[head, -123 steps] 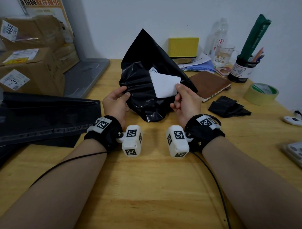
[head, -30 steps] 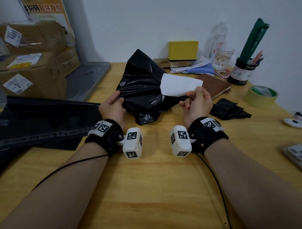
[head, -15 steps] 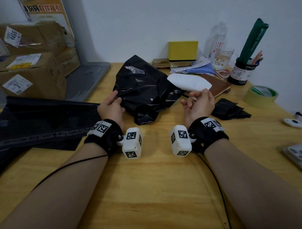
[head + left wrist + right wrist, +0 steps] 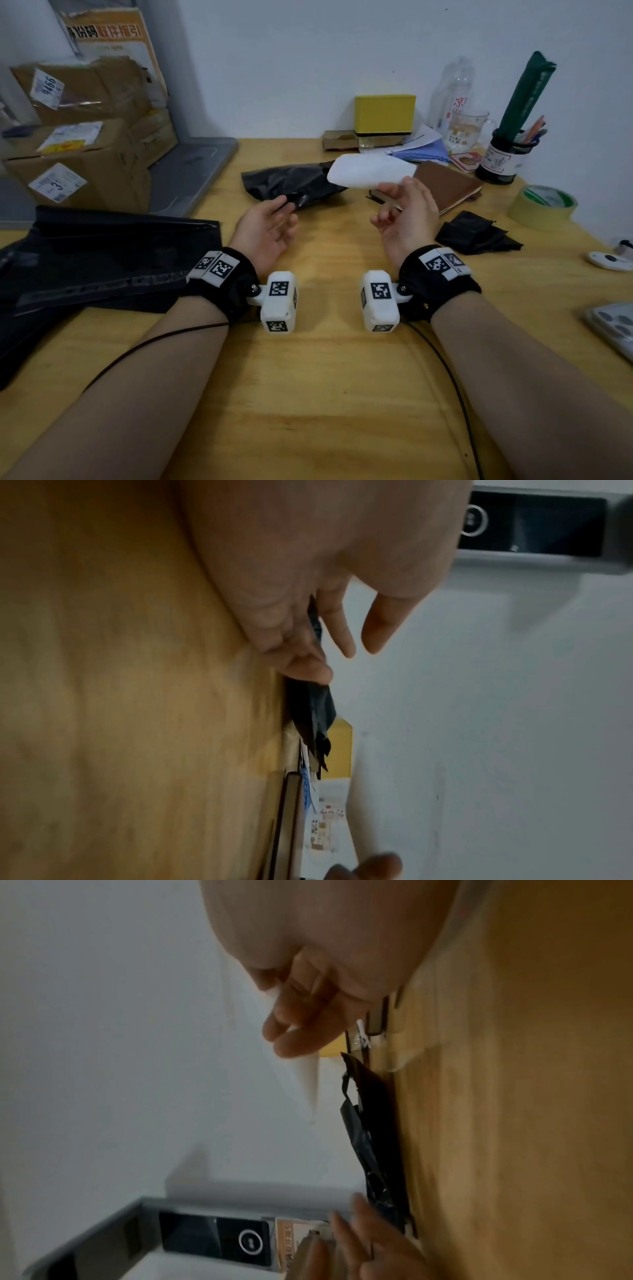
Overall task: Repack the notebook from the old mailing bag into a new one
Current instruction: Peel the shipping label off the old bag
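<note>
The old black mailing bag (image 4: 291,185) lies crumpled and flat on the wooden table (image 4: 325,377). My right hand (image 4: 390,202) pinches a white sheet (image 4: 371,174) and holds it up above the table. In the right wrist view the white sheet (image 4: 308,1080) hangs apart from the black bag (image 4: 369,1123). My left hand (image 4: 281,219) is open, palm turned up, with its fingertips at the bag's near edge (image 4: 315,710). The brown notebook (image 4: 445,185) lies bare on the table behind my right hand.
A stack of flat black mailing bags (image 4: 102,253) lies at the left, with cardboard boxes (image 4: 78,164) behind it. A folded black scrap (image 4: 476,233), a tape roll (image 4: 544,205), a pen cup (image 4: 503,157) and a yellow box (image 4: 385,114) stand at the right and back.
The black bag has dropped from upright to flat on the table. My left hand has let go of it and opened. My right hand has pulled the white sheet away to the right.
</note>
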### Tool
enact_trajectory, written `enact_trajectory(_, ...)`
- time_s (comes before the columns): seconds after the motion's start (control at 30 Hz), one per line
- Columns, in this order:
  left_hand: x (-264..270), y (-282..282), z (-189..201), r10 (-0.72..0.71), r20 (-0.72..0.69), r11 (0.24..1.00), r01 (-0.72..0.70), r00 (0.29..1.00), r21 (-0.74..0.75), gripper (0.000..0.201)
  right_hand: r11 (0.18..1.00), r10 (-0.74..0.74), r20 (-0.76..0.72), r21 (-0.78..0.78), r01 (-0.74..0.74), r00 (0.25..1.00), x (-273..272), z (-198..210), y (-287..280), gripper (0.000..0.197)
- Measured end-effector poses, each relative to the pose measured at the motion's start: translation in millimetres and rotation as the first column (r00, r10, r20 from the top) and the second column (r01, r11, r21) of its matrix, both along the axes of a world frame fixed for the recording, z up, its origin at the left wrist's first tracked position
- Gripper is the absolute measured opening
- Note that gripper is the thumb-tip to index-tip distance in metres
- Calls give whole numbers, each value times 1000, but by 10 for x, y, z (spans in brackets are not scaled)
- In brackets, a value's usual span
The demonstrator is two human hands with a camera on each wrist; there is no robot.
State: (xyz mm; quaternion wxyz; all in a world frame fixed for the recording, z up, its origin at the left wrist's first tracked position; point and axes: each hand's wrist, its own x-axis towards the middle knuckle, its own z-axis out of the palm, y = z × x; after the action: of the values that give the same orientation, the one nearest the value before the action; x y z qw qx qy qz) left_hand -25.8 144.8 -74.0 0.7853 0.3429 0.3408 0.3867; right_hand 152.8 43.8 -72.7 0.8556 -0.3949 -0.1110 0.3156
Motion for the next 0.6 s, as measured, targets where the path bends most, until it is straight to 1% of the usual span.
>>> enact_trajectory(0.07, -63, -76, 103, -68, -81, 996, 72, 994, 48, 26, 993, 117, 24, -15, -117, 993, -91, 65, -112, 15)
enact_trajectory(0.13, -125, -190, 236, -127, -130, 986, 140, 983, 92, 18, 972, 231, 81, -54, -227, 970, -201, 119, -280, 16)
enact_trajectory(0.17, -153, -256, 311, -152, -156, 979, 171, 976, 114, 17, 961, 274, 121, -81, -266, 954, -256, 152, -374, 16)
enact_trajectory(0.23, -190, -409, 433, -187, -225, 964, 223, 956, 147, 24, 940, 337, 203, -137, -314, 919, -369, 218, -564, 15)
enact_trajectory(0.33, -223, -690, 560, -212, -316, 943, 278, 925, 184, 44, 918, 382, 340, -242, -313, 859, -554, 335, -875, 9)
enact_trajectory(0.4, -242, -852, 605, -229, -358, 930, 312, 905, 195, 50, 907, 401, 422, -307, -289, 813, -680, 398, -1060, 8)
enact_trajectory(0.47, -259, -1006, 646, -254, -367, 916, 344, 895, 205, 53, 898, 418, 477, -345, -273, 773, -786, 452, -1227, 6)
enact_trajectory(0.5, -268, -1075, 664, -255, -363, 912, 348, 896, 216, 53, 895, 424, 495, -359, -267, 758, -830, 475, -1303, 5)
enact_trajectory(0.53, -273, -1134, 678, -249, -357, 910, 343, 900, 231, 47, 892, 429, 508, -370, -261, 747, -865, 493, -1368, 5)
enact_trajectory(0.6, -275, -1232, 687, -222, -353, 913, 321, 909, 252, 32, 886, 441, 523, -386, -258, 729, -911, 512, -1485, 7)
